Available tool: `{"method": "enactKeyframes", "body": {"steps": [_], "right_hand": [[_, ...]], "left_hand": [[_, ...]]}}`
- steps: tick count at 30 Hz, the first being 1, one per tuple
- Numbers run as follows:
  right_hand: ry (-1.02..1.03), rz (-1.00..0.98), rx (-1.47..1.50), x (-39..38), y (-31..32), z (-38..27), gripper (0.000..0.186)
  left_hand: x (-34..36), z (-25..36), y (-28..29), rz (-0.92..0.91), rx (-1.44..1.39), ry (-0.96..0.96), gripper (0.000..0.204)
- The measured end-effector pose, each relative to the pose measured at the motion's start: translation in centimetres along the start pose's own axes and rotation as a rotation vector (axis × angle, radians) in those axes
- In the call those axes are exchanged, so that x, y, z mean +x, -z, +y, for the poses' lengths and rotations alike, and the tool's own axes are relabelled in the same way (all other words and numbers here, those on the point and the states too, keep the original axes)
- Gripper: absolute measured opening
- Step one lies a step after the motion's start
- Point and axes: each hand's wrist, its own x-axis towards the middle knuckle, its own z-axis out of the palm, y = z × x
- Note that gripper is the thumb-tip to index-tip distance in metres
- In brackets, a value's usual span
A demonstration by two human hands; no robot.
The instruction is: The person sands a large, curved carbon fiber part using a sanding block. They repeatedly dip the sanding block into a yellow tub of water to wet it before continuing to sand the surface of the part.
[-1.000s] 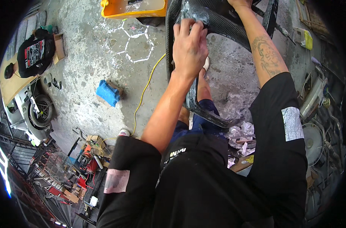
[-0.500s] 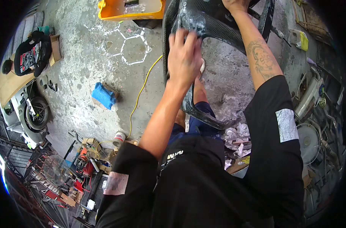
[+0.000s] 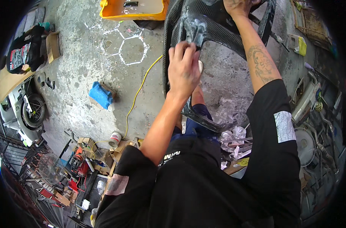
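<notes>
A black carbon-fibre panel (image 3: pixel 222 24) with a large opening, shaped like a vehicle body part, stands in front of me at the top centre. Whitish wet residue (image 3: pixel 195 30) smears its left strut. My left hand (image 3: pixel 183 68) rests on that strut just below the smear, fingers curled and pressed together; anything under the fingertips is hidden. At the far edge of the view my right hand (image 3: pixel 237 7) grips the upper part of the panel, its fingers partly out of sight.
A yellow tub (image 3: pixel 135 17) with cloudy liquid and a dark brush stands far left. Nearer lie a blue cloth (image 3: pixel 101 95) on a block and a yellow cable (image 3: pixel 136 95). A person (image 3: pixel 26 51) works at the left. Crumpled paper (image 3: pixel 235 138) and metal parts (image 3: pixel 309 102) lie right.
My left hand has slid a little toward me along the strut, uncovering more of the whitish smear. My right hand stays at the panel. The person at the left has shifted posture.
</notes>
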Motion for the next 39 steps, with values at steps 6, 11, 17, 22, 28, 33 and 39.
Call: {"method": "enactKeyframes", "body": {"steps": [6, 11, 17, 22, 28, 33, 39], "right_hand": [[-0.002, -0.006, 0.039, -0.1, -0.1, -0.8, 0.06], [0.016, 0.017, 0.041, -0.1, -0.1, -0.2, 0.059], [0.032, 0.02, 0.044, -0.3, 0.4, 0.4, 0.059], [0.003, -0.009, 0.058, -0.1, 0.5, -0.7, 0.06], [-0.013, -0.023, 0.057, -0.1, 0.1, -0.3, 0.061], [-0.025, -0.024, 0.048, -0.2, 0.2, -0.2, 0.06], [-0.025, -0.033, 0.102, 0.1, 0.9, -0.9, 0.057]], "left_hand": [[3.3, -0.5, -1.4, 0.036, -0.013, -0.062, 0.018], [1.9, -0.5, -0.6, -0.066, 0.008, -0.01, 0.019], [-0.8, -0.3, 0.1, -0.049, -0.031, 0.0, 0.018], [3.3, -0.6, -1.3, 0.02, 0.026, -0.081, 0.019], [1.3, -0.7, -0.4, -0.041, 0.042, -0.047, 0.017], [4.3, -1.7, 0.7, 0.265, -0.054, 0.064, 0.019], [3.6, -0.2, -1.8, 0.091, -0.03, -0.055, 0.021]]}}
